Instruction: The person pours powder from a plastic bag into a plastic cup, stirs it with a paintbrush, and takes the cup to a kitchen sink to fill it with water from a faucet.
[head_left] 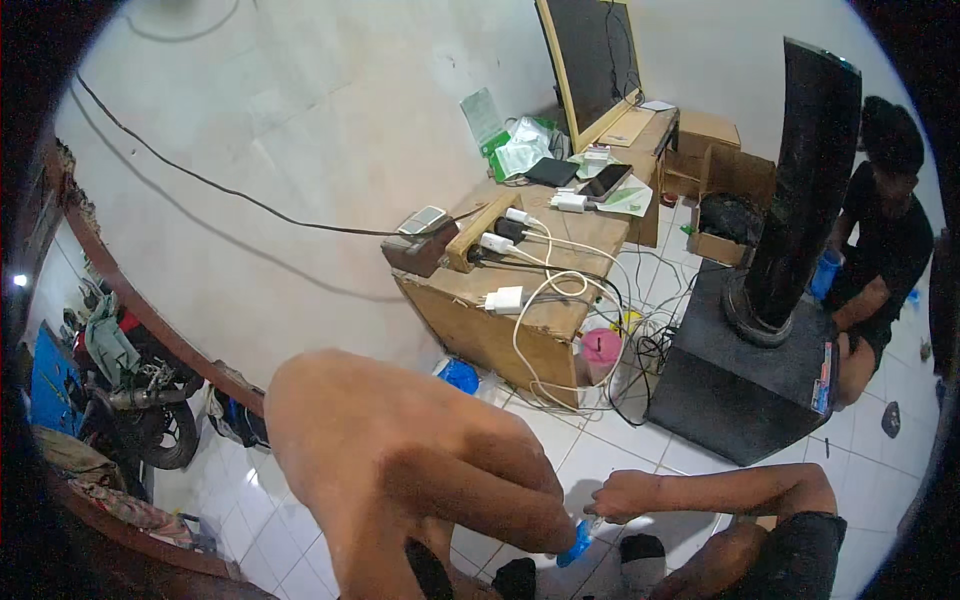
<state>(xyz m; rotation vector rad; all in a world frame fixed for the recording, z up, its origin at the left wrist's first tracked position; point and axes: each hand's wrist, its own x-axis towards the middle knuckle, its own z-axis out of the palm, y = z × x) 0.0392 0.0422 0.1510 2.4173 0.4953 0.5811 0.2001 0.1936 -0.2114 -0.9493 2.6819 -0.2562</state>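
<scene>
My right hand [624, 496] reaches in from the right with its fingers closed over a small whitish piece, most of which is covered. Just below its fingertips is a small bright blue object [574, 545], too small to name. My left arm [480, 500] crosses the lower middle, very near the camera, beside a large bare limb. At its end my left hand [566, 532] meets the blue object. Its fingers are hidden, so its grip does not show. Dark-covered feet [642, 549] rest on the white tiles below my hands.
Ahead, a worn wooden table [550, 250] bears a power strip [480, 232], white chargers [505, 299] and a phone [606, 182]. Cables hang down near a pink container [601, 346]. A black pedestal [740, 360] stands right, another person [885, 230] behind it. A motorbike [150, 400] is far left.
</scene>
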